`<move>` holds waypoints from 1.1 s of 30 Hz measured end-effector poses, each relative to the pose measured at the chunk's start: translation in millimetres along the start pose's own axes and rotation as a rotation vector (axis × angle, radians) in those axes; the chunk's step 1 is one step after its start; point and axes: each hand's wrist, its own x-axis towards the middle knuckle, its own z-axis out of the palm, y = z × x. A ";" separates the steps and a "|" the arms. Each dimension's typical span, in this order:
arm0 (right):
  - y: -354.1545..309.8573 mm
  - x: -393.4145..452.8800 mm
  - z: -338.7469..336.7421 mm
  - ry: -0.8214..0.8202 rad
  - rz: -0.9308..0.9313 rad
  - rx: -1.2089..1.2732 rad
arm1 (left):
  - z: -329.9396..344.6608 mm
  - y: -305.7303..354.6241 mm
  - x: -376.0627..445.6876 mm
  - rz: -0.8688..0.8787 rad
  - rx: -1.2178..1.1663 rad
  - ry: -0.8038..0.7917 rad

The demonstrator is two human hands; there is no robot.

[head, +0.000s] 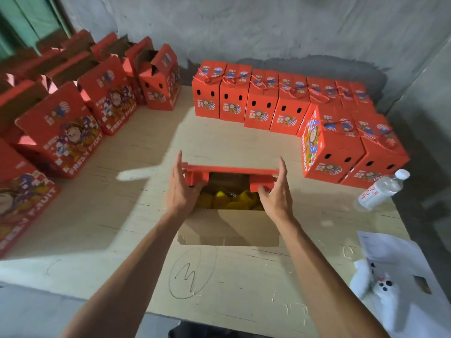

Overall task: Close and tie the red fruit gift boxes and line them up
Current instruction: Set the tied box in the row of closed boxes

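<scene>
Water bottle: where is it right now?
Head view: the water bottle lies on its side near the table's right edge, just in front of the tied red boxes.

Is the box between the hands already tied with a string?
No, the box between the left hand and right hand is open, with yellow stuff showing inside and no string on it.

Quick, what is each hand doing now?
Left hand: open, fingers straight, touching the open box's red flap.
Right hand: open, touching the other flap.
</scene>
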 end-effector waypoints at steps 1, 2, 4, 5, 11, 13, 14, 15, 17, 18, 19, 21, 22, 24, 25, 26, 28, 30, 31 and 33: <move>0.4 -0.1 -0.6 0.010 -0.038 0.001 | 0.5 -1.2 -1.8 0.060 0.046 0.018; 1.0 -0.4 -0.8 0.013 -0.082 -0.018 | 0.8 -3.1 -3.8 0.125 0.106 0.031; 0.0 -3.8 -1.1 -0.007 -0.129 -0.094 | 1.8 -7.5 -6.9 0.174 0.203 -0.007; -1.0 -5.8 -0.9 -0.030 -0.130 -0.135 | 2.6 -8.6 -7.1 0.147 0.227 -0.057; -3.6 -8.3 -2.7 -0.140 -0.101 -0.232 | 6.6 -9.7 6.7 0.084 0.358 -0.218; -5.5 -6.4 -4.7 -0.170 -0.092 -0.278 | 3.7 -7.8 15.0 0.046 0.371 -0.265; -6.9 -5.5 -5.7 -0.177 -0.103 -0.313 | 1.9 -6.9 18.7 0.027 0.368 -0.280; -8.9 -4.0 -6.4 -0.181 -0.111 -0.346 | 0.2 -6.0 21.1 0.021 0.370 -0.285; -14.1 -0.6 -7.4 -0.188 -0.097 -0.385 | -1.0 -4.6 22.9 0.039 0.406 -0.285; -17.3 0.7 -7.3 -0.191 -0.088 -0.395 | -0.7 -3.8 22.5 0.046 0.431 -0.281; -20.0 1.6 -6.9 -0.189 -0.085 -0.403 | -0.3 -2.6 21.9 0.049 0.456 -0.277; -24.2 3.6 -7.4 -0.202 -0.083 -0.432 | 0.8 -0.9 21.1 0.059 0.499 -0.276; -25.6 5.3 -8.7 -0.221 -0.087 -0.459 | 1.0 -0.6 20.8 0.066 0.515 -0.279; -28.6 11.6 -14.0 -0.270 -0.089 -0.490 | 1.0 -1.2 20.4 0.078 0.529 -0.280; -30.7 16.4 -19.7 -0.292 -0.076 -0.503 | 1.3 -1.9 20.1 0.083 0.528 -0.281; -33.4 23.1 -27.3 -0.303 -0.053 -0.547 | 1.4 -2.4 20.1 0.087 0.528 -0.281; -38.2 40.0 -45.5 -0.306 -0.005 -0.718 | 1.0 -2.2 20.0 0.089 0.529 -0.284; -43.5 54.2 -64.1 -0.311 0.061 -0.801 | 0.7 -1.6 19.2 0.086 0.525 -0.283; -46.1 59.0 -70.5 -0.324 0.106 -0.745 | 0.5 -0.9 18.7 0.085 0.526 -0.282; -51.5 62.6 -72.2 -0.366 0.204 -0.412 | 0.2 0.7 18.1 0.086 0.529 -0.275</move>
